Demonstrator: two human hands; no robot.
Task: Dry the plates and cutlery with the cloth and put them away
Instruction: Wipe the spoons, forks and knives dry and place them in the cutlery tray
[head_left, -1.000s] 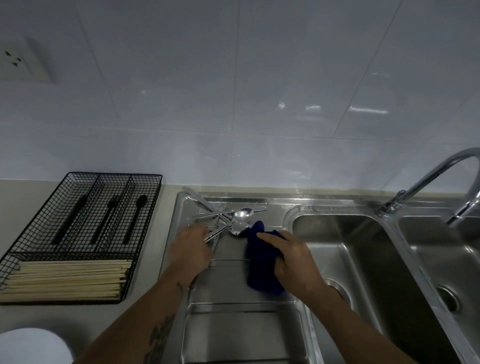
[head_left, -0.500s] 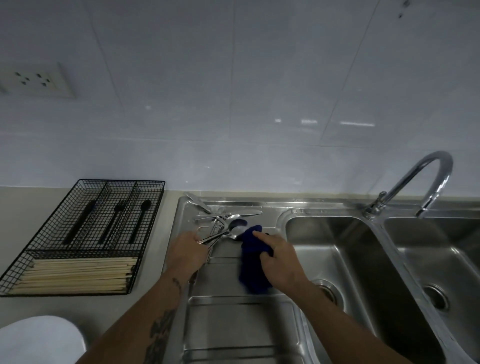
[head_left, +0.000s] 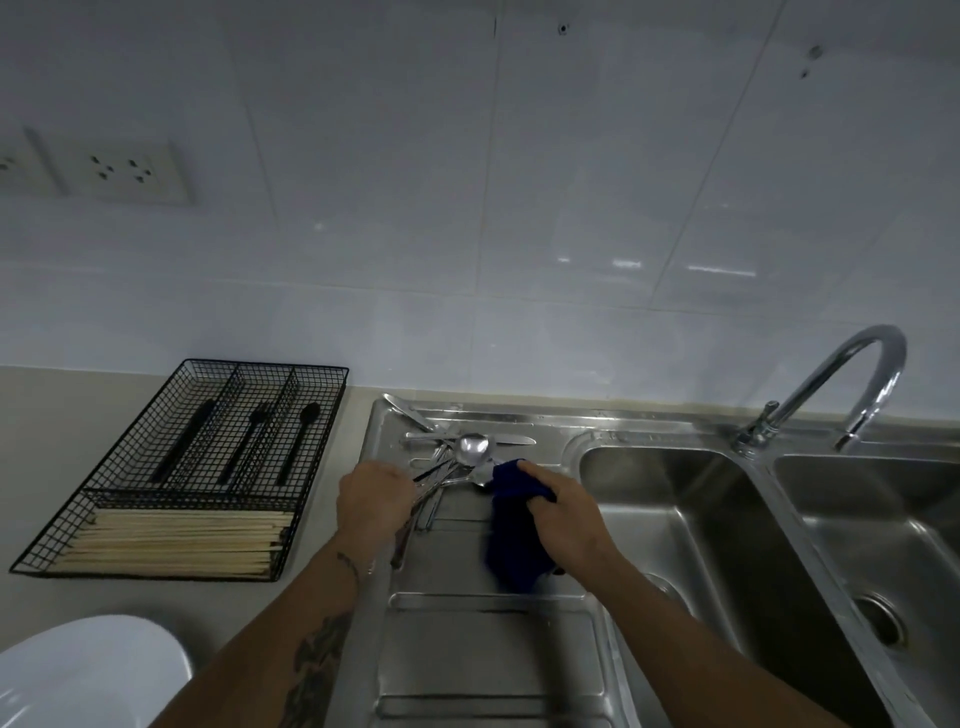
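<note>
Chopsticks (head_left: 176, 540) fill the front compartment of a black wire tray (head_left: 322, 415) on the bench (head_left: 41, 415), left of both hands, with a white plate (head_left: 88, 670) nearer the person. On the steel drainboard (head_left: 467, 649), the left hand (head_left: 374, 499) curls around a bunch of metal cutlery (head_left: 441, 475). Just right, the right hand (head_left: 566, 514) grips a dark blue cloth (head_left: 514, 540) against a spoon bowl, left of the double sink (head_left: 675, 519).

Sink drainboard (head_left: 467, 649) is showing brushed stainless steel, dully reflective. Cutlery (head_left: 470, 449) is gleaming as polished metal. Cloth (head_left: 511, 551) is appearing as soft, matt dark-blue fabric. Organiser (head_left: 156, 467) is presenting black wire mesh; chopsticks (head_left: 176, 540) pale matt wood. Wall tiles (head_left: 571, 208) and plate (head_left: 88, 670) are looking glossy.
</note>
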